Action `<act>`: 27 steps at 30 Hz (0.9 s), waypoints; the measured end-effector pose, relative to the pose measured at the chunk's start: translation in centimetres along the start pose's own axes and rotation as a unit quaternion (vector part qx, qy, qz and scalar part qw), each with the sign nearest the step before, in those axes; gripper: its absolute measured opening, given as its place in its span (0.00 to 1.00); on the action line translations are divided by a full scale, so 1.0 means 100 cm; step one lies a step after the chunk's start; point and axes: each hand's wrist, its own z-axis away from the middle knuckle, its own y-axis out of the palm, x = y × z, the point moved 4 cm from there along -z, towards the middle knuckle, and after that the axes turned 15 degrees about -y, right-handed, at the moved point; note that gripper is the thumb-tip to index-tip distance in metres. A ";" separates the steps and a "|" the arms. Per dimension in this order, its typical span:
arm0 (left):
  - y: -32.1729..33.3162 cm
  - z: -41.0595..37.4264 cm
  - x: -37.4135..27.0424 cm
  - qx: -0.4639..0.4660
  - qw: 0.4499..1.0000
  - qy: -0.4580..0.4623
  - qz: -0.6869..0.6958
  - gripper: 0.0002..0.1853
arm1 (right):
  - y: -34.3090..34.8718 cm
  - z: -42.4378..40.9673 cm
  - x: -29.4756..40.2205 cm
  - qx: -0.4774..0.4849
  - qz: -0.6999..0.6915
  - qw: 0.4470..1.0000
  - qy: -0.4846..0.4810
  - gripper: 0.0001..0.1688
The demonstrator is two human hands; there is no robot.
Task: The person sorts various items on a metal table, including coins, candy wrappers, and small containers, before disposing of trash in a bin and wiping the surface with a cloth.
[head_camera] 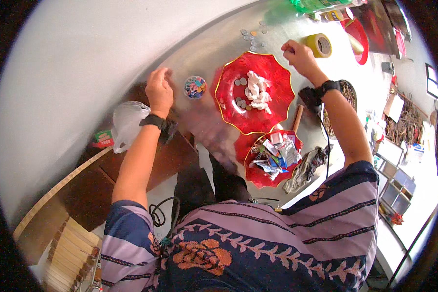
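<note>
My left hand is raised at the table's left edge, fingers loosely curled, left of a round clear tub of coloured clips. My right hand hangs beside a yellow roll of tape, its fingers bent; whether it holds anything small cannot be told. Between the hands lies a red glass plate with a gilt scalloped rim, bearing coins and crumpled white tissue. More coins lie on the table beyond it. A smaller red dish nearer me holds wrappers and small packets.
A white plastic bag and a green-and-red box are at the left. A wooden stick, a crumpled grey cloth and a black cable lie right of the dishes. A green bottle lies at the far edge.
</note>
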 end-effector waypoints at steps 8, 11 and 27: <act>0.055 0.099 -0.037 0.468 0.799 -0.328 0.187 0.21 | 0.024 0.110 0.040 -0.043 -0.134 0.987 0.078 0.08; 0.078 0.116 -0.057 0.501 0.753 -0.384 0.184 0.20 | 0.034 0.146 0.048 -0.012 -0.169 0.976 0.138 0.08; -0.004 0.140 -0.046 0.489 0.701 -0.437 0.279 0.11 | 0.015 0.172 0.136 -0.054 -0.209 0.973 0.075 0.07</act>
